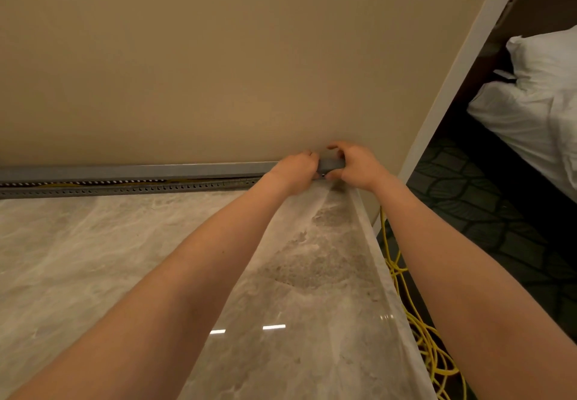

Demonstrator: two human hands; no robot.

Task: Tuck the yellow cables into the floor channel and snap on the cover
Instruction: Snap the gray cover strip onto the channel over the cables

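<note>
A grey slotted channel [125, 188] runs along the foot of the beige wall, with yellow cable showing through its slots at the left. The long grey cover [140, 170] lies tilted along its top, against the wall. My left hand [293, 172] and my right hand [356, 165] both grip the cover's right end, close to the wall corner. A loose bundle of yellow cables [431, 346] trails down past the marble edge and piles on the carpet at the lower right.
The polished grey marble floor [109, 259] fills the foreground, ending in a raised edge [387, 281] on the right. Beyond it lie dark patterned carpet [487, 206], a white door frame [452, 81] and a bed with white linen [537, 100].
</note>
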